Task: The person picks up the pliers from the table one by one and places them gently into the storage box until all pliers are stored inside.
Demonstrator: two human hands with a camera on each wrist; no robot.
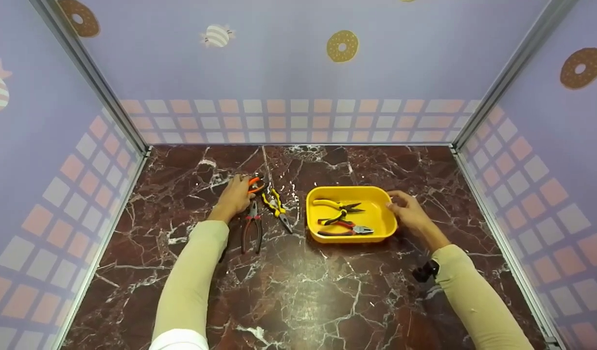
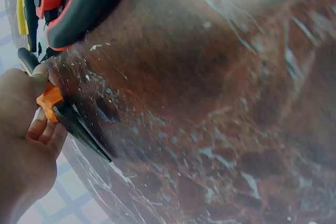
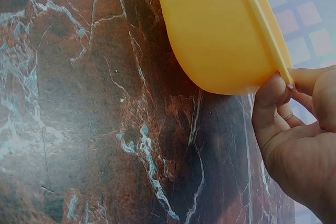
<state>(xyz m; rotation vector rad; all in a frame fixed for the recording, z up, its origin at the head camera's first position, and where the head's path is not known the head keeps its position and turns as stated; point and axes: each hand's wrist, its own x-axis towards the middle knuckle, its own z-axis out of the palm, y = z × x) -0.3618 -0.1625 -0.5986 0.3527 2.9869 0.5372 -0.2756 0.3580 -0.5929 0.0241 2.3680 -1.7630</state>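
Note:
My left hand [image 1: 234, 195] grips orange-and-black pliers [image 1: 254, 184] at the left of the table; their dark pointed jaws show low over the marble in the left wrist view, and the fingers partly hide the handles. Red-and-black pliers [image 1: 252, 233] lie just nearer, beside yellow-and-black long-nose pliers [image 1: 276, 209]. With thumb and fingers, my right hand [image 1: 411, 212] pinches the right rim of a yellow plastic bin [image 1: 383, 216]. Inside it are yellow-handled long-nose pliers [image 1: 326, 202], smaller black-and-yellow pliers [image 1: 333, 219] and red-and-black combination pliers [image 1: 344, 231].
The dark red marble-patterned tabletop [image 1: 303, 296] is enclosed by lilac patterned panels [image 1: 279, 63] at the back and both sides. Metal strips [image 1: 298, 144] run along the panel edges. A small black device [image 1: 426, 271] sits at the right wrist.

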